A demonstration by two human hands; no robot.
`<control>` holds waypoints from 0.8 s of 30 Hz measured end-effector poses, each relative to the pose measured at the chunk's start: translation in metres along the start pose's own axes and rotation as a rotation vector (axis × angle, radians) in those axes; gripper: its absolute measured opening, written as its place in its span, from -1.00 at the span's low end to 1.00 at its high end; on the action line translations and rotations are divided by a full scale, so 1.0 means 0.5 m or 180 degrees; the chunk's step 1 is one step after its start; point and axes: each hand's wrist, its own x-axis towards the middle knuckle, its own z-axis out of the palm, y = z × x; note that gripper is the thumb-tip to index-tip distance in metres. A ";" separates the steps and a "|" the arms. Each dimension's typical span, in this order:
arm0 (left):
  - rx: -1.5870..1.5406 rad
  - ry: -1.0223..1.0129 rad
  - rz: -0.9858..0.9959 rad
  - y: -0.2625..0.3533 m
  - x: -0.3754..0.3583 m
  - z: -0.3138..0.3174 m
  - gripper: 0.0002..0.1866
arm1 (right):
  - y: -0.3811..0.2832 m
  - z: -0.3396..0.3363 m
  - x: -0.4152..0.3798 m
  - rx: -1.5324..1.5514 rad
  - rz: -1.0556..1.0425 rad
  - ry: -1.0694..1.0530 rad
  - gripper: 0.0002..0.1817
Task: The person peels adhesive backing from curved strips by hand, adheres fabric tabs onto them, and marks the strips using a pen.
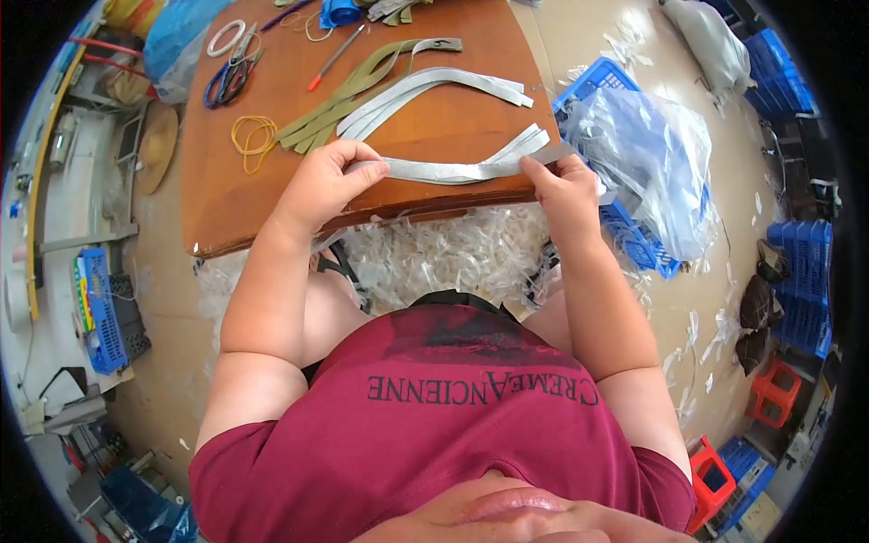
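A light grey fabric strip (pixel 444 171) is stretched near the front edge of the brown table (pixel 240 204). My left hand (pixel 321 185) pinches its left end between thumb and fingers. At the other end my right hand (pixel 568 195) is closed on the strip, where a darker grey piece shows by the thumb. More pale strip ends fan out just left of that hand. Beyond lies a bundle of light grey strips (pixel 434 83), curved across the tabletop. Olive green strips (pixel 358 90) lie beside it, further left.
Yellow rubber bands (pixel 254 145), scissors (pixel 232 80) and a red-tipped pen (pixel 336 58) lie on the table. A blue crate (pixel 638 237) with a clear plastic bag (pixel 647 158) stands at the right. Pale scraps (pixel 444 258) cover the floor below the table edge. Red stools (pixel 775 393) stand far right.
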 end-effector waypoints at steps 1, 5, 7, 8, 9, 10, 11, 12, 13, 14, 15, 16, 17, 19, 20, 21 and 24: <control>0.0002 0.0037 -0.0014 -0.007 0.006 0.001 -0.88 | 0.001 0.001 0.002 -0.0302 -0.0050 0.0041 -0.74; 0.0377 0.0235 -0.0213 -0.019 0.019 0.007 -0.90 | 0.020 0.000 0.024 -0.0622 -0.0177 0.0094 -0.75; 0.0843 0.0433 0.0130 -0.028 0.026 0.010 -0.91 | 0.030 -0.003 0.034 -0.0942 -0.0440 0.0118 -0.75; 0.1076 0.0529 0.0301 -0.031 0.029 0.011 -0.91 | 0.029 -0.002 0.037 -0.1232 -0.0506 0.0182 -0.76; 0.1207 0.0537 0.0367 -0.030 0.031 0.012 -0.91 | 0.026 -0.003 0.040 -0.1525 -0.0573 0.0246 -0.76; 0.1335 0.0546 0.0434 -0.030 0.033 0.014 -0.90 | 0.021 -0.004 0.042 -0.1822 -0.0641 0.0311 -0.76; 0.1463 0.0555 0.0502 -0.028 0.034 0.016 -0.90 | 0.016 -0.003 0.042 -0.1912 -0.0657 0.0320 -0.76; 0.1511 0.0523 0.0516 -0.026 0.036 0.017 -0.89 | 0.010 -0.001 0.040 -0.2002 -0.0676 0.0329 -0.76; 0.1559 0.0492 0.0530 -0.024 0.038 0.017 -0.89 | 0.005 0.001 0.040 -0.2092 -0.0695 0.0337 -0.75; 0.1605 0.0460 0.0542 -0.023 0.039 0.017 -0.88 | 0.003 0.000 0.041 -0.2098 -0.0676 0.0323 -0.75; 0.1677 0.0461 0.0590 -0.024 0.040 0.017 -0.88 | 0.003 0.000 0.044 -0.2101 -0.0653 0.0307 -0.75; 0.1751 0.0462 0.0637 -0.025 0.041 0.016 -0.88 | 0.001 0.000 0.046 -0.2103 -0.0630 0.0291 -0.75; 0.1826 0.0457 0.0683 -0.026 0.043 0.015 -0.87 | -0.001 0.002 0.047 -0.2036 -0.0562 0.0286 -0.73; 0.1924 0.0471 0.0649 -0.024 0.044 0.016 -0.86 | -0.008 0.001 0.049 -0.1919 -0.0432 0.0285 -0.67; 0.1974 0.0485 0.0637 -0.022 0.044 0.016 -0.86 | -0.009 0.001 0.048 -0.1940 -0.0496 0.0334 -0.63; 0.1995 0.0526 0.0636 -0.020 0.044 0.017 -0.84 | -0.009 0.002 0.047 -0.1958 -0.0559 0.0382 -0.59; 0.2173 0.0688 0.0708 -0.015 0.042 0.015 -0.79 | -0.007 0.005 0.048 -0.1903 -0.0681 0.0486 -0.51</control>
